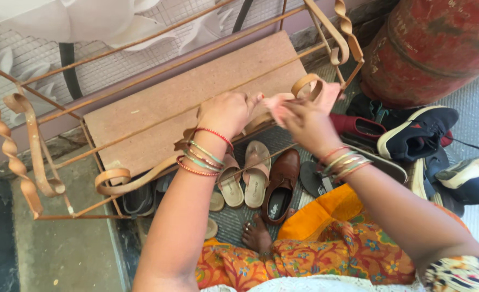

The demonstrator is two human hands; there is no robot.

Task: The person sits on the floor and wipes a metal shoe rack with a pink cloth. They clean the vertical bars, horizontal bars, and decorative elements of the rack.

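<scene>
Both hands at rack [34, 146] front rail, right of board [196, 97]: left hand [229, 112] closed on pink cloth [280, 106], right hand [306, 123] pinching its other end; best kept taut, wiped along scroll [308, 86], clear of shoes [256, 173] below

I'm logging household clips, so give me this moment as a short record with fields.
Setting: rusty metal shoe rack with a brown board shelf
Left hand: on the rack's front rail, bangles at the wrist
Right hand: pinching a pink cloth against the scrolled rail
Under the rack: beige sandals, brown leather shoe
To the right: dark sneakers, red gas cylinder
Clothing: orange floral garment
</scene>
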